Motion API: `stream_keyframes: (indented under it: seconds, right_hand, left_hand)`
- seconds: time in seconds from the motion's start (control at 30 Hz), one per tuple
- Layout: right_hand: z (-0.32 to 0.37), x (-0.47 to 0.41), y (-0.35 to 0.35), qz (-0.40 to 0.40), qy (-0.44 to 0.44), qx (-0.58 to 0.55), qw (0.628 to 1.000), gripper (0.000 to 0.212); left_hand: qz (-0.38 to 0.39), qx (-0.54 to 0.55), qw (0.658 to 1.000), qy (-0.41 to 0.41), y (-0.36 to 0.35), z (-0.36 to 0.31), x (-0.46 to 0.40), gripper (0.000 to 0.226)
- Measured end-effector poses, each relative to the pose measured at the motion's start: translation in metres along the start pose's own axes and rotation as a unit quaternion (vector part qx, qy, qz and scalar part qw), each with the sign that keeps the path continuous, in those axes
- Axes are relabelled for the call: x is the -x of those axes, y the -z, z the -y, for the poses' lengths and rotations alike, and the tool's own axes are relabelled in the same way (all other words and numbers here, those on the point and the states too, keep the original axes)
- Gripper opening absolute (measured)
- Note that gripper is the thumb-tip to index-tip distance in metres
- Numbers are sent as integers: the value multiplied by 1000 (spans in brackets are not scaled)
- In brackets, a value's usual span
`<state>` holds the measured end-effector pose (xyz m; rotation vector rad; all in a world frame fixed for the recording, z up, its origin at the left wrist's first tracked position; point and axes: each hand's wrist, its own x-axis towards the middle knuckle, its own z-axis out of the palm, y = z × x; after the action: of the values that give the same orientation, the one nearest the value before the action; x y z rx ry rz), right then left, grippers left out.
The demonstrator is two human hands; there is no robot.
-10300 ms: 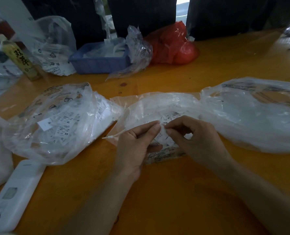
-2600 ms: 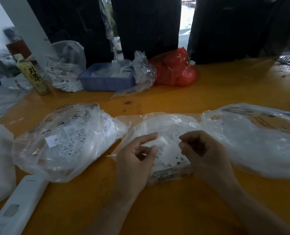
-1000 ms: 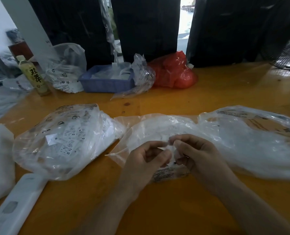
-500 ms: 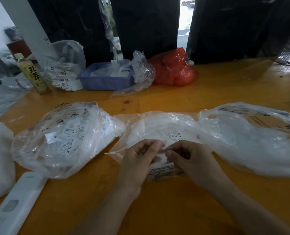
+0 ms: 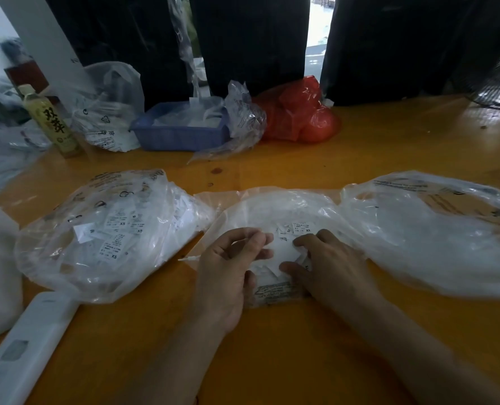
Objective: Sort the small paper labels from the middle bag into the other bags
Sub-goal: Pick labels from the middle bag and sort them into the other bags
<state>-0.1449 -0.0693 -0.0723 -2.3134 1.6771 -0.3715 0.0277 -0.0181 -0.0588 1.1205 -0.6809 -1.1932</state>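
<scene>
Middle bag (image 5: pixel 275 211), table (image 5: pixel 272 346) centre: our left hand (image 5: pixel 228 267) pinches what looks like label; right hand (image 5: pixel 327 264) pinches label pile (image 5: pixel 275 255). Left bag (image 5: pixel 111 232) at 9 o'clock, right bag (image 5: pixel 436 235) at 3. Risk we judge: thin labels cling, two lifted together, mis-sorted.

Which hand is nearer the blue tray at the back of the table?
Left. The left hand lies almost straight in front of the blue tray, over the middle bag. The right hand sits further to the right on that bag, so it is slightly farther.
</scene>
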Motion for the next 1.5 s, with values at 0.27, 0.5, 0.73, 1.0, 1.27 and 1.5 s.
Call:
stream_keyframes:
  seconds: [0.27,0.5,0.73,1.0,1.27,1.5]
  right_hand:
    - [-6,-2,1,-105,0,-95,990,8]
    - [-13,13,9,-168,42,-254,951,21]
    - [-12,15,19,-135,27,-456,879,18]
    - [-16,12,19,-144,-5,-476,867,31]
    - [-13,12,25,-167,45,-483,858,15]
    - [-9,16,27,-162,84,-377,908,29]
  left_hand:
    - [-11,39,999,8,3,4,-5,18]
    - [-11,47,999,16,2,6,-4,30]
    - [-13,67,997,27,-1,7,-4,22]
    - [16,54,998,30,-1,9,-3,24]
    - [76,-36,996,4,-1,11,1,36]
    - [78,-142,986,-25,0,12,3,34]
